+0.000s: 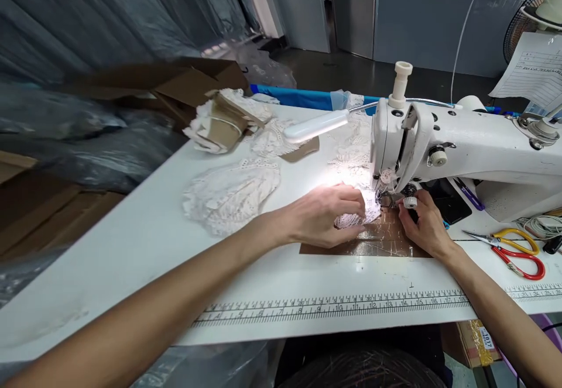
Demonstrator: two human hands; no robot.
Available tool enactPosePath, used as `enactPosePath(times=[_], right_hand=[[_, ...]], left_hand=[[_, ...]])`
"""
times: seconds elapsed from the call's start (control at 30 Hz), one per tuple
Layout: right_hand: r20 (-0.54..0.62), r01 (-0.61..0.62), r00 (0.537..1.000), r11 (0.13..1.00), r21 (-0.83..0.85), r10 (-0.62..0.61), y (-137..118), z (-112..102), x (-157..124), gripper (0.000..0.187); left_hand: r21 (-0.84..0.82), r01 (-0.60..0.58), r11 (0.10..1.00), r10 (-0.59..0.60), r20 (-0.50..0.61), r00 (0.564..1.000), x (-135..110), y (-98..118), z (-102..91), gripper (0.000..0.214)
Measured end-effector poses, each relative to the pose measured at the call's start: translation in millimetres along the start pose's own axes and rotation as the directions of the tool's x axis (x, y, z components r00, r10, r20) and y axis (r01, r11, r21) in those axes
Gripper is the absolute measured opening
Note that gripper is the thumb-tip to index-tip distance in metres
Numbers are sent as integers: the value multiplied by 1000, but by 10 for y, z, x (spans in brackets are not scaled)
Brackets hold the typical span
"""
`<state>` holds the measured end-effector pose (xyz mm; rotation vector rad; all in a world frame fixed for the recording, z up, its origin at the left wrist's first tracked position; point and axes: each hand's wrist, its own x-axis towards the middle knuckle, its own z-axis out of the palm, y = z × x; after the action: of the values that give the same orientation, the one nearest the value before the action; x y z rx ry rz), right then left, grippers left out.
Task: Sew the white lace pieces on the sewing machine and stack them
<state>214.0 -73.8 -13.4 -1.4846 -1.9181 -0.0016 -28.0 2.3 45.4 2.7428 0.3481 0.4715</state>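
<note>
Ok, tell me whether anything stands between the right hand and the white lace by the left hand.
Yes: metal parts under the head of the sewing machine stand between the right hand and the white lace. Nothing visible separates the left hand from the lace.

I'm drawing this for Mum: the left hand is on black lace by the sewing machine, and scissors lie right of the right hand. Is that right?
Almost! The lace under the left hand is white, not black, as the head view shows. The rest is right.
</note>
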Motion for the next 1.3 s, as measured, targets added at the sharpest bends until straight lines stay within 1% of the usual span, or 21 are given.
enactPosePath(times=[0.1, 0.17, 0.2, 0.27, 0.33, 0.4, 0.47, 0.57, 0.7, 0.83, 0.9, 1.0, 1.2, 1.3], right_hand=[[94, 28, 995, 1000, 13, -29, -89, 8, -30, 27], [175, 38, 984, 999, -10, -35, -125, -2, -58, 26], [211, 41, 977, 999, -25, -35, -135, -11, -70, 25], [255, 50, 966, 998, -44, -37, -143, -28, -86, 25], [272, 78, 960, 996, -47, -63, -145, -34, -86, 26], [290, 119, 952, 992, -43, -102, -151, -26, -72, 29], [303, 157, 943, 987, -39, -138, -164, -8, -51, 31], [321, 200, 930, 979, -37, -178, -190, 13, -27, 32], [351, 202, 920, 979, -37, -177, -214, 9, -38, 33], [346, 166, 926, 986, -18, -149, -214, -6, -73, 34], [346, 153, 927, 988, -5, -142, -208, -10, -83, 35], [353, 135, 927, 991, 7, -129, -201, -13, -84, 35], [354, 121, 927, 992, 26, -123, -197, -6, -81, 34], [351, 121, 928, 992, 25, -122, -194, 0, -86, 34]], left_hand=[[208, -35, 977, 37, -5, 999, 13, -129, 187, 22], [275, -61, 960, 77, -49, 996, 52, -210, 310, 23], [273, -61, 960, 89, -93, 992, 73, -236, 354, 25], [191, -30, 981, 72, -220, 973, 106, -258, 405, 23], [64, 9, 998, 14, -351, 936, 122, -259, 421, 16], [-16, 18, 1000, -24, -421, 907, 121, -259, 428, 14], [-47, 0, 999, -19, -411, 911, 110, -266, 434, 14], [-35, -45, 998, 31, -335, 942, 89, -280, 443, 17], [145, -89, 985, 120, -219, 968, 70, -279, 451, 24], [283, -114, 952, 160, -146, 976, 61, -264, 456, 26], [343, -129, 930, 184, -131, 974, 57, -259, 459, 27], [408, -138, 903, 211, -139, 967, 50, -261, 476, 28], [366, -122, 923, 192, -160, 968, 34, -298, 542, 26], [376, -118, 919, 188, -156, 970, 37, -300, 549, 26]])
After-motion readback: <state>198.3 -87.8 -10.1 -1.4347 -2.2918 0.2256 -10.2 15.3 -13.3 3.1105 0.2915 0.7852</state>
